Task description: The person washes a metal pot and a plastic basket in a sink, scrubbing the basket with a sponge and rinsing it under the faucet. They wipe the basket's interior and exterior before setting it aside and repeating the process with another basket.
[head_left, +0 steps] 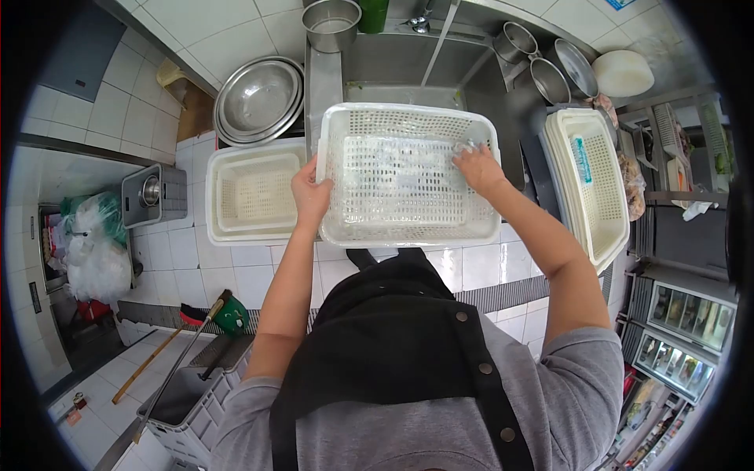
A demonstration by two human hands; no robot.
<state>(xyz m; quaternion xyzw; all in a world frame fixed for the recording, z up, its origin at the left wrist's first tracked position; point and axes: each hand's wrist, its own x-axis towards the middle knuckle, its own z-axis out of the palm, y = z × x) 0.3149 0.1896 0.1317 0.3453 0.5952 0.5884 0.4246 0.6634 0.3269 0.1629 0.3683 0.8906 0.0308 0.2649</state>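
Observation:
A white perforated plastic basket (404, 208) is held in front of me, wet and tilted over the front of the sink. My left hand (312, 196) is closed on its left rim, with the thumb on the near side. Inside the basket, near the right wall, my right hand (479, 169) presses a pale, crumpled scrubber (466, 147) against the bottom. The fingers partly cover the scrubber, so its exact kind is hard to make out.
Behind the basket is a steel sink (385, 67) with running water (438, 47). Steel bowls (259, 98) and white baskets (259, 192) stand at left. Stacked cream baskets (593, 188) lean at right. A broom and dustpan (230, 314) are at lower left.

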